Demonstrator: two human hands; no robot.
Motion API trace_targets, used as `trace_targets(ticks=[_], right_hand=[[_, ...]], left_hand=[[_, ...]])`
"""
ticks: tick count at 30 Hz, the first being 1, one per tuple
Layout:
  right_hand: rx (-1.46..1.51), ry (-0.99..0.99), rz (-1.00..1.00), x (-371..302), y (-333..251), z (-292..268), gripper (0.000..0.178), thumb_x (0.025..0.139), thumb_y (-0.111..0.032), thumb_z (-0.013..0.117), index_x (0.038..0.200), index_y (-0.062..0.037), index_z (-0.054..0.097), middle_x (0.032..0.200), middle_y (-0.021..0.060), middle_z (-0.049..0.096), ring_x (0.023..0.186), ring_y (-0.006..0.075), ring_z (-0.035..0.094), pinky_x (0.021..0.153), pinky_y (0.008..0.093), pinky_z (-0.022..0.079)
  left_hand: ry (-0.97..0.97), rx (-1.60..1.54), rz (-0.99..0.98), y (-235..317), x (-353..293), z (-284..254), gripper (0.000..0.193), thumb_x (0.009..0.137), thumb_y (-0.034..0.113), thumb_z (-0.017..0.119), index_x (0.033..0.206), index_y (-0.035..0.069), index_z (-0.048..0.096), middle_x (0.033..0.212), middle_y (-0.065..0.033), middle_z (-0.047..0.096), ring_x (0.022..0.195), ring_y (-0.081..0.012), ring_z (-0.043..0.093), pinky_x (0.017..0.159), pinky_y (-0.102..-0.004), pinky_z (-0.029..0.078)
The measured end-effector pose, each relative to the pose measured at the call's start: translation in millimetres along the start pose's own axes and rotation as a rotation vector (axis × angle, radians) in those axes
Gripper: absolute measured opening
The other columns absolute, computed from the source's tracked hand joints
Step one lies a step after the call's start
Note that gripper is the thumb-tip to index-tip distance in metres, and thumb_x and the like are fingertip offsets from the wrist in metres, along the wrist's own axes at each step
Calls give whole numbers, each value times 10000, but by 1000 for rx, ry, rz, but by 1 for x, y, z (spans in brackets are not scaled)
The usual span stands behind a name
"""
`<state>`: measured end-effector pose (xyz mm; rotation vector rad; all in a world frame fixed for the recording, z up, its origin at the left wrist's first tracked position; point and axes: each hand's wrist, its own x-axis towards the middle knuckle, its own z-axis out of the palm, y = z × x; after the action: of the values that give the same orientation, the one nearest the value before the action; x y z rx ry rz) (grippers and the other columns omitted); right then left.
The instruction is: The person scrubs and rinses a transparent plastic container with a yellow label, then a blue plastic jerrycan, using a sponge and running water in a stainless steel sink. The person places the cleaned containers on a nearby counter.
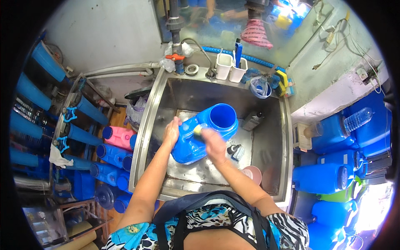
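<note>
A large blue plastic jug (pixel 189 149) leans in the steel sink, its wide round mouth open and facing up and to the right. Flat against its left side lies my left hand (pixel 171 132), fingers stretched along the plastic. My right hand (pixel 215 145) is closed on a small yellow sponge (pixel 200 128) against the jug's front, below the mouth; motion blurs its fingers. Behind my right wrist, a small clear bottle with a dark top (pixel 236 152) rests on the sink floor. A pink bowl (pixel 253 174) sits by my right forearm.
The steel sink rim (pixel 288 146) surrounds the work. A dark bottle (pixel 253 121) stands inside at the right. White holders (pixel 224 66) and a blue basket (pixel 260 88) line the back ledge. Blue jugs (pixel 321 178) crowd the right; pink and blue containers (pixel 118 136) stand left.
</note>
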<state>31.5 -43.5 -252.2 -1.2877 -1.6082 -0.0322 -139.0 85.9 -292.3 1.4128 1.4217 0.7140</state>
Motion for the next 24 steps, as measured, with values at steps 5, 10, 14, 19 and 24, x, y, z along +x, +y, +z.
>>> trace_targets(ticks=[5,10,14,19,24], right_hand=[[-49,-23,-62,25,-4,13,421,720,62,626,1117,-77,635,1110,136,645,1108,347,565,963,467,409],[29,-413,-126,1,-15,47,653,668,65,605,1293,-112,530,1292,134,549,1201,374,491,1010,467,390],[-104,-243,-14,8,16,26,643,623,78,606,1244,-83,559,1278,155,551,1185,387,496,1034,465,381],[3,-320,-223,-3,-9,45,601,584,65,602,1174,-45,590,1233,171,543,1163,391,506,991,454,425],[-26,-357,-152,3,-7,40,534,562,31,622,1086,-72,641,1186,169,569,1144,394,517,976,462,430]], left_hand=[[-16,-381,-70,-4,1,-4,717,981,565,280,1263,-49,518,1129,-216,639,1046,-254,600,964,-342,422],[-15,-406,-98,-2,1,-3,721,977,574,280,1252,-45,527,1100,-208,652,1042,-247,598,958,-348,426],[22,-286,-54,-3,0,-2,722,975,582,272,1205,-38,563,1092,-224,653,1019,-255,609,944,-343,420],[11,-370,-86,0,-2,-1,717,983,564,268,1193,-55,562,1064,-243,656,1024,-260,611,941,-352,429],[31,-415,-43,4,-6,-6,739,978,581,249,1226,-53,537,1056,-243,660,1058,-277,599,999,-376,384]])
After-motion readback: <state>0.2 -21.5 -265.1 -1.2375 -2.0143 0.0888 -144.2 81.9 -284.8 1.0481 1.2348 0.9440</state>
